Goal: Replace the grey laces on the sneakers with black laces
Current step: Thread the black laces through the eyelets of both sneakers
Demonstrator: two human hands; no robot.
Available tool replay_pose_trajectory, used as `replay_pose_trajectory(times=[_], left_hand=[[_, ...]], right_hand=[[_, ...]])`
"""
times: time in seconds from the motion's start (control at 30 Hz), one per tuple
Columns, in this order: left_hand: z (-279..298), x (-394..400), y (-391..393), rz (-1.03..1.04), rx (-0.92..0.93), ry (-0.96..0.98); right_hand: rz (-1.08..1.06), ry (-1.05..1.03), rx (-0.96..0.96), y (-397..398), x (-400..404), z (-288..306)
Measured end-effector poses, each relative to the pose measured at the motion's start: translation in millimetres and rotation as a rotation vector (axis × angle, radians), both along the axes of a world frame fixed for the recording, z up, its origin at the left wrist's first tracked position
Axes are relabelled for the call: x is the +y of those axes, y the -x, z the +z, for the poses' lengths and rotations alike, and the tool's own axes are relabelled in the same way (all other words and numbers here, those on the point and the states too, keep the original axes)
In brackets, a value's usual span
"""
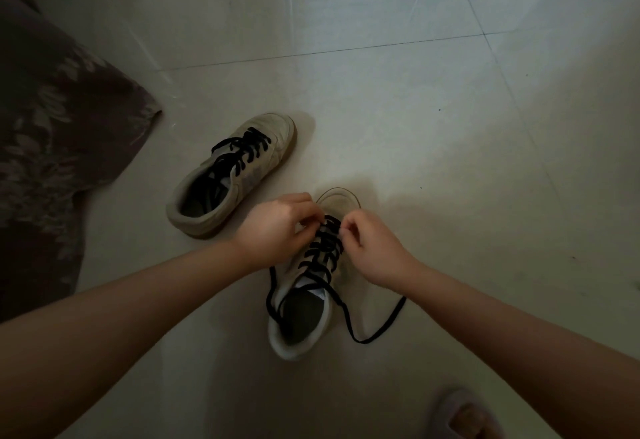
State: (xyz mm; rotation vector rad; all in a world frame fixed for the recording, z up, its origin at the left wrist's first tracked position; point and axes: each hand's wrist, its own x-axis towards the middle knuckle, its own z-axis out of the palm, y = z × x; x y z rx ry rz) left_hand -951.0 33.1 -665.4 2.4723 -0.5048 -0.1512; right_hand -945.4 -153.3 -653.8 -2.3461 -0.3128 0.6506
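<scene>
At the lower centre of the frame, the near sneaker (304,300) stands on the tiled floor (450,161), its black lace (322,251) threaded — loose ends trailing beside the heel. The left hand (277,227) and right hand (370,248) each pinch the lace near the toe, fingers curled. Up and left lies the second sneaker (228,175), black-laced too.

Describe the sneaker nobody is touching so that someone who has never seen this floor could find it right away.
Start at the dark patterned fabric draped along the left of the pale tiled floor. Just right of its corner a beige sneaker lies angled, toe pointing away. Unlike the other sneaker, nearer the person under the left hand and right hand, no hand touches it.
</scene>
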Motion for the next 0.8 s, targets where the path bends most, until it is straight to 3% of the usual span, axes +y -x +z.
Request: replay_pose_trajectory(times=[0.13,0.2,0.33,0.53,0.8], left_hand=[[-2.6,-9.8,-1.8,0.286,0.465,0.257],[-1.8,-9.5,-1.8,0.307,0.536,0.283],[3.9,-6.1,-1.0,0.187,0.306,0.202],[2.3,-7.5,-1.3,-0.005,-0.069,-0.110],[-7.7,-6.3,7.9,0.088,-0.007,0.061]], right_hand=[[-0.057,-0.080,0.139,-3.0,-8.1,2.4],[-0.091,-0.096,0.153,-4.5,-9.4,2.0],[-0.126,-0.111,0.146,-5.8,-8.1,-1.3],[-0.096,-0.051,-0.010,2.3,-9.9,-7.7],[-0.075,-0.081,0.147,-4.8,-10.7,-0.8]])
